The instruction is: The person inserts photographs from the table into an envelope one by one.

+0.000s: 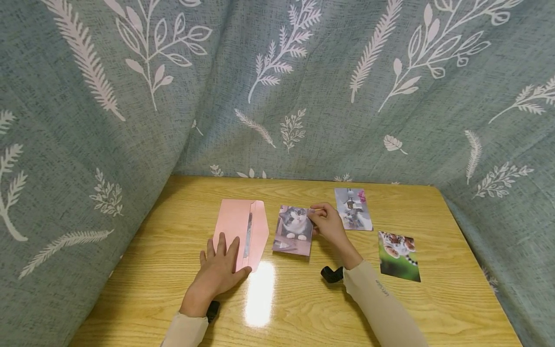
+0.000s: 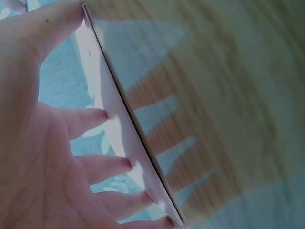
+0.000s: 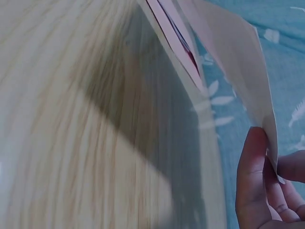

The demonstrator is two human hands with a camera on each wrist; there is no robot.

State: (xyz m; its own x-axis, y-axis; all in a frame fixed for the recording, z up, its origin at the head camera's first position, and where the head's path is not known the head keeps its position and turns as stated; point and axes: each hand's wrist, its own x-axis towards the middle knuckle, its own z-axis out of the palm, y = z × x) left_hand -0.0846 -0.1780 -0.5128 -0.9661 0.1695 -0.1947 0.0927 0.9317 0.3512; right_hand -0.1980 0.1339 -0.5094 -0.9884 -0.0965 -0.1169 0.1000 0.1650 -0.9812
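Note:
A pink envelope lies on the table with its flap folded out to the right, and a strip of a picture shows in its slot. My left hand rests on the envelope's near part, fingers spread and straight, thumb by its near edge. In the left wrist view the fingertips touch the pink paper. My right hand pinches the right edge of a cat picture card between thumb and fingers. The right wrist view shows this card raised over the table, its plain back towards the camera.
Right of the cat card lies a card with a snowy scene and a pink flower. A tiger card lies nearer, further right. Patterned green-grey cloth hangs behind and along both sides of the wooden table.

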